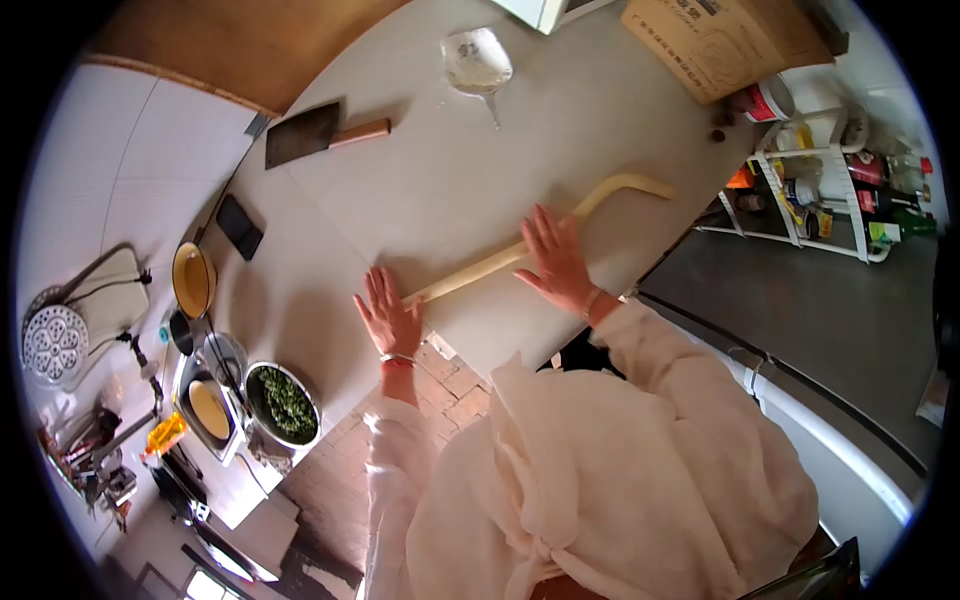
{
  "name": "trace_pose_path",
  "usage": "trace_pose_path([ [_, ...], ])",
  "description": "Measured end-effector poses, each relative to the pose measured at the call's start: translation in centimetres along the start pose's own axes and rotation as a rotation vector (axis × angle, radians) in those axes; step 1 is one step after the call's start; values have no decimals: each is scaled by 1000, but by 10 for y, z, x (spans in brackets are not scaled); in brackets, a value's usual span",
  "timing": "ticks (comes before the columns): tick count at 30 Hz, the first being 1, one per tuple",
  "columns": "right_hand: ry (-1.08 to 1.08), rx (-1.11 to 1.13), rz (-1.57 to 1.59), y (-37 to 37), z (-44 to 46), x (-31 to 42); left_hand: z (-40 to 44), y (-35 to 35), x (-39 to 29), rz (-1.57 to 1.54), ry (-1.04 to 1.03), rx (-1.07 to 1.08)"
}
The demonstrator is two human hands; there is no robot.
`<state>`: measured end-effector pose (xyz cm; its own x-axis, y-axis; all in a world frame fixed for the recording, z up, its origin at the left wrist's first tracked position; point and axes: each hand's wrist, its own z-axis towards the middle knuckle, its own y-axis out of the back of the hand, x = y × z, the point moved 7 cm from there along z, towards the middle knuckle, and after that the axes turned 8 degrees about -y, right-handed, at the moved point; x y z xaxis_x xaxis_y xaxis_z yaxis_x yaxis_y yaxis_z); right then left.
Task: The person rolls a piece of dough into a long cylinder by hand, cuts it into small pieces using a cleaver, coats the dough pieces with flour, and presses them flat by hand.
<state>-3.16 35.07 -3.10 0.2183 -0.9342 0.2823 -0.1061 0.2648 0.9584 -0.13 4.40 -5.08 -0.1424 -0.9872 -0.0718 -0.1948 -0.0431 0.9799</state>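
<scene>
A long, pale yellow dough rope (470, 272) lies slantwise across the grey countertop (420, 190), its far right end bent round in a curve. My left hand (388, 315) rests flat at the rope's left end, fingers stretched out. Over the rope's middle right part lies my right hand (553, 258), palm down with the fingers extended. Neither hand grips anything. Under each palm, a short stretch of dough is hidden.
A cleaver (310, 135) and a scoop with white powder (477, 62) lie at the back. A phone (240, 227), a yellow bowl (193, 280) and a bowl of chopped greens (284, 403) are on the left. A cardboard box (725, 45) and bottle rack (815, 185) stand right.
</scene>
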Motion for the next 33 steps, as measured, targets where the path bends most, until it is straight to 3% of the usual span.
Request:
trace_pose_path([
  [1, 16, 32, -63, 1, -8, -8, -25, -3, -4, -119, -2, -199],
  [3, 49, 78, -183, -2, -6, -12, -42, -7, -5, -153, 160, -189],
  [8, -165, -150, -75, 13, 131, -24, 46, 8, 54, -70, 545, -201],
  [10, -217, -250, -87, 14, 161, -28, 80, 18, 70, -60, 465, -263],
  [12, -107, -134, -95, 15, 136, -20, 80, 18, 67, 27, 293, -274],
  [16, 79, 67, -190, 10, 29, -36, 4, 3, 32, -76, 65, -72],
  [19, 98, 84, -151, 19, 4, -40, -32, 0, 24, -121, 130, -179],
  [23, -40, -67, -85, 19, 92, -32, 26, -4, 68, 10, 450, -234],
  [26, 35, -90, -75, 15, 145, -15, 80, 29, 75, 45, 537, -362],
  [28, 156, -151, 34, 14, 151, 5, 119, 53, 36, -40, 310, -422],
  [30, 222, -213, 116, 13, 147, 27, 146, 58, -34, -367, -30, -600],
  [32, 181, -102, 31, -17, 119, 34, 154, 55, -105, -738, -20, -376],
  [33, 144, -53, -18, -25, 102, 32, 147, 36, -130, -788, -90, -393],
])
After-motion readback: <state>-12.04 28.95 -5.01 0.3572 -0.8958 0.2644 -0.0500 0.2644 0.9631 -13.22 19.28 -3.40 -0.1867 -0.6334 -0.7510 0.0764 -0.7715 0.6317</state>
